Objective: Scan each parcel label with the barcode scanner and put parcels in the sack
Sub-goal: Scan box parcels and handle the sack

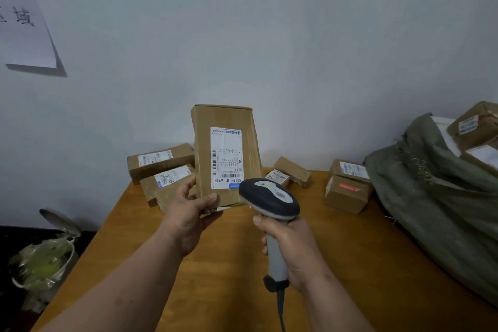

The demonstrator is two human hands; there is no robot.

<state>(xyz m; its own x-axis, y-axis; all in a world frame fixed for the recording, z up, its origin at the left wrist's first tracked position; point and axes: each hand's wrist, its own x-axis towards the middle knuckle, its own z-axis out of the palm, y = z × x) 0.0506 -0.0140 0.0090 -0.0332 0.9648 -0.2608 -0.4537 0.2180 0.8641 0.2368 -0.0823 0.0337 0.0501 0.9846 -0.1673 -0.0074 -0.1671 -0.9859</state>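
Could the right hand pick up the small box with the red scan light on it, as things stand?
Probably not yet. The path over the table to the small box looks free, but the right hand is full: its grip is wrapped round the barcode scanner.

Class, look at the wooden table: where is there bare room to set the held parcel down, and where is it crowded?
Bare wood lies along the near part of the table, below the left hand and between the scanner and the green sack. The far edge is crowded: stacked parcels far left, a small parcel in the middle, two boxes beside the sack.
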